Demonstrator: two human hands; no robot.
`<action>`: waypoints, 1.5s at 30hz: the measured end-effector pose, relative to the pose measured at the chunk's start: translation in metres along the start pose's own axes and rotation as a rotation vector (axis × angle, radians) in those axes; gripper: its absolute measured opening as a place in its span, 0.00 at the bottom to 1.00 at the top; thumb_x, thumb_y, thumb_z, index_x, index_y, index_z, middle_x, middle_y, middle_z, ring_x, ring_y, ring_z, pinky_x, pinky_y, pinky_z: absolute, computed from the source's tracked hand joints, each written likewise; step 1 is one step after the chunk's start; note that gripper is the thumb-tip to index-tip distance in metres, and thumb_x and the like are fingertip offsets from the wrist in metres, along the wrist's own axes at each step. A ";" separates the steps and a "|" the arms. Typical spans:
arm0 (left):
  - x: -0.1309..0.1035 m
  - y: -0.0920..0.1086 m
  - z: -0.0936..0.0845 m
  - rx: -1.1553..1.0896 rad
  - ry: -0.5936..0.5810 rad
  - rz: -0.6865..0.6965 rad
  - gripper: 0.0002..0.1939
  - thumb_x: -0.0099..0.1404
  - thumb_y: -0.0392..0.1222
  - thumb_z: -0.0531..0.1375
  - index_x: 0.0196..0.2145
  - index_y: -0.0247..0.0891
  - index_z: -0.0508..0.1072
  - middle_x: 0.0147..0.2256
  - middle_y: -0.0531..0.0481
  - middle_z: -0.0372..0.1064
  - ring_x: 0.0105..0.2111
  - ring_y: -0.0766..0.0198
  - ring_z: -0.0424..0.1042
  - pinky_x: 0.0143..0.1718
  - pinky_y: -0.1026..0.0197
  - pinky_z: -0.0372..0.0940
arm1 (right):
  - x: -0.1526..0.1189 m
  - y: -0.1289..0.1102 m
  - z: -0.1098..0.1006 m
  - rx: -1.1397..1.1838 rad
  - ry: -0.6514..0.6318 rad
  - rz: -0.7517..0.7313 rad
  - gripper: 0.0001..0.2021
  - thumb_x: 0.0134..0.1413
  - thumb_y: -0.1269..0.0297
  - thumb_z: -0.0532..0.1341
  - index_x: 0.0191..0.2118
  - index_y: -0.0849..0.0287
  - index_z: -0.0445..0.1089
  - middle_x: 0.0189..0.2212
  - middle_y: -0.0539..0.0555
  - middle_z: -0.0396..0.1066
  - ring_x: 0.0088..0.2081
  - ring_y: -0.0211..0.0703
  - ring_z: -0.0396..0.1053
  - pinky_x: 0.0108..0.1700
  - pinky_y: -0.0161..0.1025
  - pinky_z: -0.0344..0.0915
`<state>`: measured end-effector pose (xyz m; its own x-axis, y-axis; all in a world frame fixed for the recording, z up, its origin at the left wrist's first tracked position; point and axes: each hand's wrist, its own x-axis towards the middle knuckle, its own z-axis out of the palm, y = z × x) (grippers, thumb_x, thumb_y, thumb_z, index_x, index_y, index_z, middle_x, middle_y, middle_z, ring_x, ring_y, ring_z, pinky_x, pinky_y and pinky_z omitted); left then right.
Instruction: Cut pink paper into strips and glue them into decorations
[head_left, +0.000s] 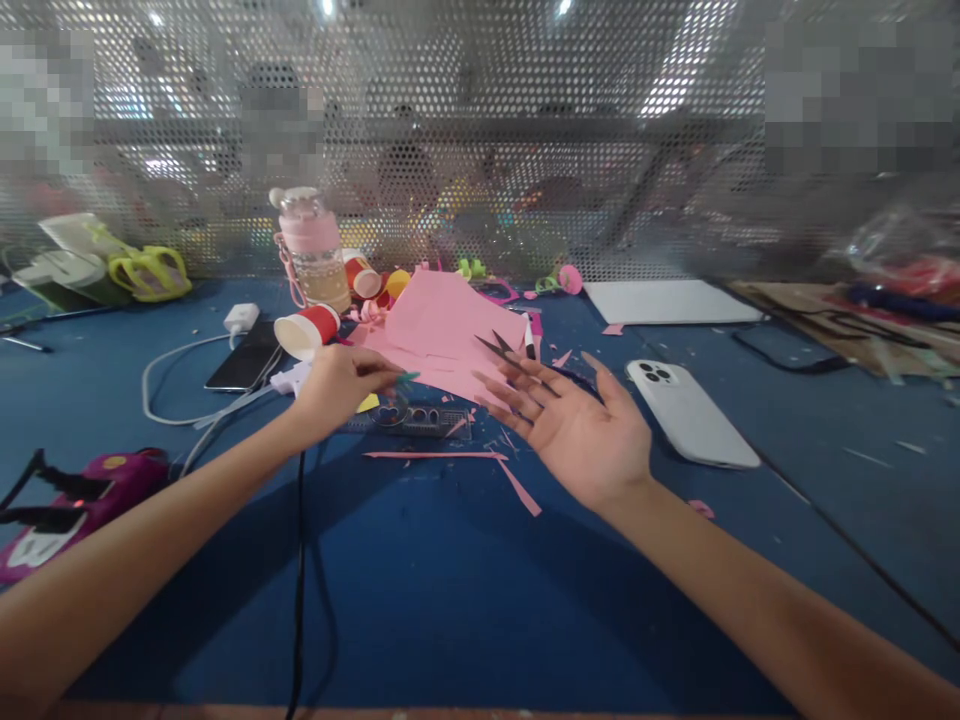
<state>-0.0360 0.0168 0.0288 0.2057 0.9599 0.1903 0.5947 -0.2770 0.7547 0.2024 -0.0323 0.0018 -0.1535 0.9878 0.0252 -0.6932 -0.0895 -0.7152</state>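
My left hand point(341, 390) is closed in a pinch, palm down, with a small teal tip point(407, 377) at its fingers; whether this is a nail or a held piece is unclear. Palm up and fingers loosely spread, my right hand point(577, 430) has dark scissors point(501, 349) across its fingers, blades parted and pointing to the upper left; their handles are mostly hidden. Pink paper point(442, 320) lies beyond and between the hands. Nearer are a clear ruler point(427, 420) with cut-out shapes and thin pink strips point(435, 455).
A pink-lidded bottle point(311, 250), a red and white paper cup point(307, 330) and a black phone point(244, 358) stand or lie left. Purple device point(112, 490) is near my left forearm. A white phone point(694, 412) lies right. A black cable point(301, 560) runs to the front edge.
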 end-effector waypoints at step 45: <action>-0.090 0.019 0.065 0.624 -0.438 0.316 0.48 0.56 0.63 0.52 0.61 0.27 0.37 0.60 0.28 0.42 0.61 0.46 0.39 0.58 0.42 0.42 | -0.043 0.028 -0.008 -1.911 -0.481 -0.504 0.40 0.50 0.72 0.49 0.62 0.74 0.21 0.58 0.76 0.51 0.59 0.58 0.49 0.52 0.58 0.62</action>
<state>0.0077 -0.0773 -0.0144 0.6431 0.7654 -0.0242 0.7540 -0.6274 0.1947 0.1951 -0.0761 -0.0248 -0.5825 0.7416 0.3327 0.7026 0.6652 -0.2527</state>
